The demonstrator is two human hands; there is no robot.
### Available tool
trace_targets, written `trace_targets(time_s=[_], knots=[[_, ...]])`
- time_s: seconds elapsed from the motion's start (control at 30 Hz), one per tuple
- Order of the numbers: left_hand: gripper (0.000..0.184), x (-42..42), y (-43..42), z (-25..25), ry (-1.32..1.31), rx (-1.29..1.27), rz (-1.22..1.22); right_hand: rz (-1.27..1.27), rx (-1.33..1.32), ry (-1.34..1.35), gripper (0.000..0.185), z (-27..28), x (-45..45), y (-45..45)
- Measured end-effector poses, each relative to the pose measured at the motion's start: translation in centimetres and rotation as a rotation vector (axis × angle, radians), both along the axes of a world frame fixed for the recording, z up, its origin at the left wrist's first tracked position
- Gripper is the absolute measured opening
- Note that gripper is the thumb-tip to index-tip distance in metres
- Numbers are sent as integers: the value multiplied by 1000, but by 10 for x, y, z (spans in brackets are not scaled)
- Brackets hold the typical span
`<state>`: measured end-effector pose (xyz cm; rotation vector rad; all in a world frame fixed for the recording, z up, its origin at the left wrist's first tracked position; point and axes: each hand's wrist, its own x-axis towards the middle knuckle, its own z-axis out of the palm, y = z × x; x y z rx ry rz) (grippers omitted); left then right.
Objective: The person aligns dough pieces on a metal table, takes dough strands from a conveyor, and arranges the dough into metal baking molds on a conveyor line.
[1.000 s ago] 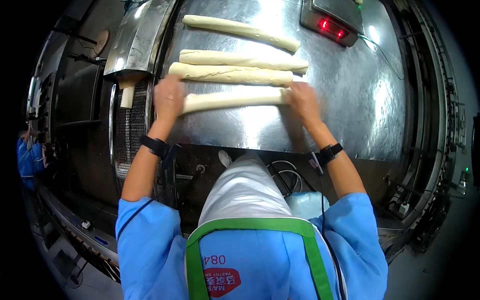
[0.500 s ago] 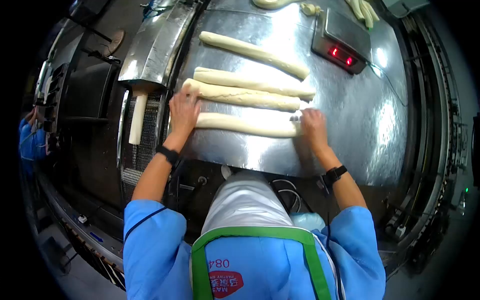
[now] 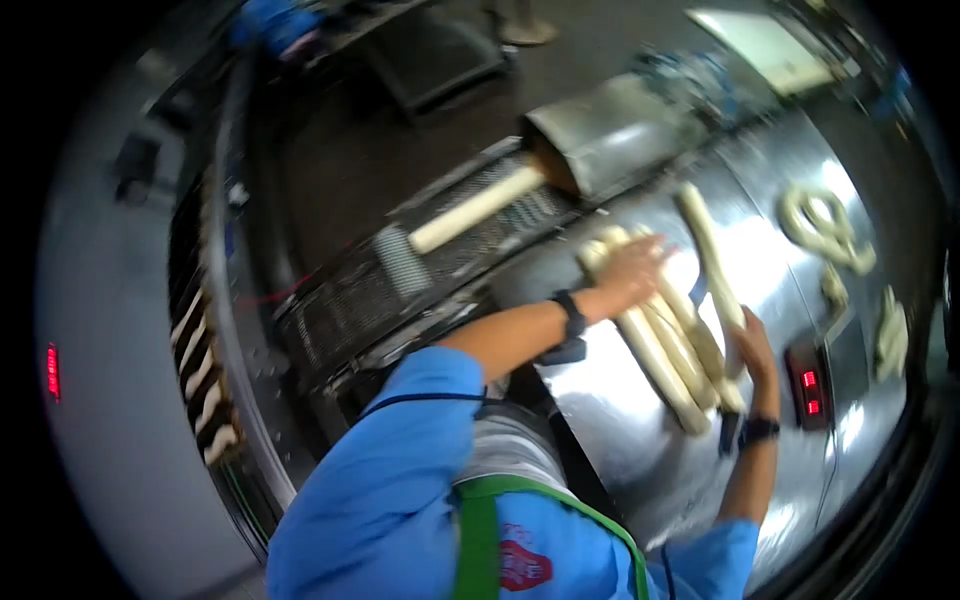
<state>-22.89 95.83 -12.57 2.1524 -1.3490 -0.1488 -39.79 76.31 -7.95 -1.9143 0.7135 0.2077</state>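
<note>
Head view: a dark box-shaped scale w/ red lit numbers (image 3: 808,385) sits on the shiny silver metal table (image 3: 625,440). Left of the scale, three long, pale, round dough rolls (image 3: 660,365) lie side by side, close together. The left hand (image 3: 630,272) is on top of their far ends, palm down, open w/ fingers a bit apart. It's blurry, so can't tell if it grips any of them.

Btwn those rolls & the scale is one more long pale dough roll (image 3: 712,245). The right hand (image 3: 755,350) is bent round its near end, partly open, touching it; can't tell how tight.

Past the scale, at the back, is a looped pale dough rope (image 3: 800,225). A small pale dough lump (image 3: 833,288) is btwn that rope & the scale. More pale dough strips (image 3: 892,335) lie just right of the scale.

Well left of the scale is a gray metal mesh belt (image 3: 405,265) w/ a thick pale dough log (image 3: 475,210) on it. The log's far end is at the mouth of a big silver metal chute (image 3: 620,135).
</note>
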Motion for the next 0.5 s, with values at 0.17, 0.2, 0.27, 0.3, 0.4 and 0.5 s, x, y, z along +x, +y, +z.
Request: trace_targets(time_s=[0.17,0.2,0.27,0.3,0.4,0.5], knots=[[77,16,-2,0,67,-202,20,241,221,-184,61,75,14,75],[68,17,-3,-2,58,-285,-26,293,250,-179,62,82,7,83],[39,21,0,-13,-186,-308,-143,315,293,-38,62,96,-7,97],[29,17,12,0,-171,-329,-129,391,269,-8,60,101,-13,101],[34,22,63,28,-167,-408,-150,301,231,98,61,84,-56,104],[37,10,107,27,-212,-88,-305,260,84,83,59,48,-89,114]])
